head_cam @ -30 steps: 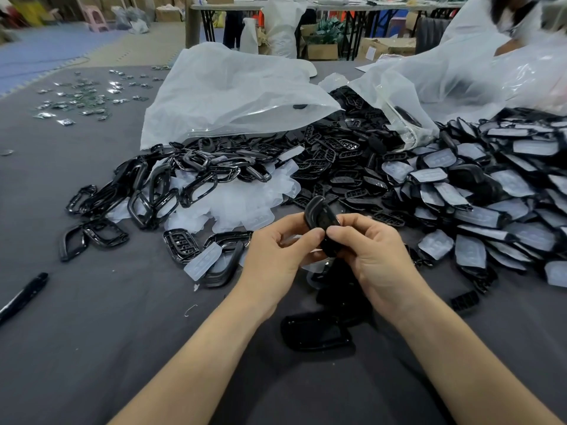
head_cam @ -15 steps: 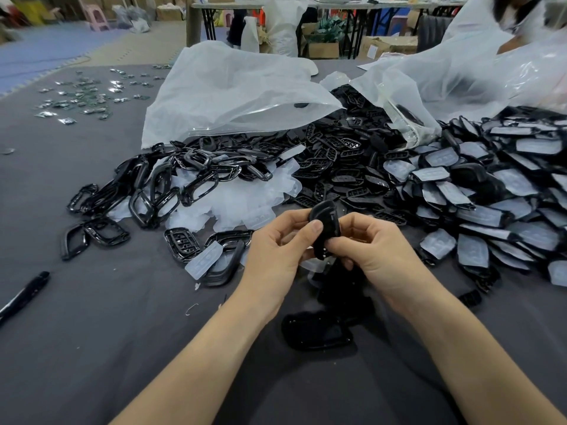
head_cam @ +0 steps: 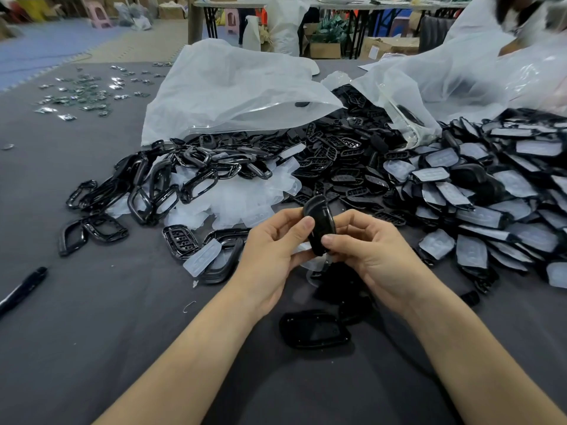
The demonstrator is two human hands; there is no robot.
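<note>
A glossy black plastic key-fob shell (head_cam: 319, 222) stands upright between both hands, above the grey table (head_cam: 92, 317). My left hand (head_cam: 273, 250) pinches its left edge with thumb and fingers. From the other side, my right hand (head_cam: 371, 250) pinches its lower edge with the thumb. A translucent white piece shows just under the shell, partly hidden by my fingers. Another black shell half (head_cam: 314, 331) lies flat on the table below my wrists.
Black frames (head_cam: 159, 194), translucent pads (head_cam: 233, 197) and grille parts (head_cam: 337, 167) are heaped ahead. Assembled pieces (head_cam: 491, 204) pile up at right. Two plastic bags (head_cam: 233, 93) lie behind. A black pen (head_cam: 23, 289) lies at left. Small shiny parts (head_cam: 86, 93) are scattered far left.
Both hands turned the black shell and raised it slightly. It now stands more upright, and my left thumb has slid up along its edge.
</note>
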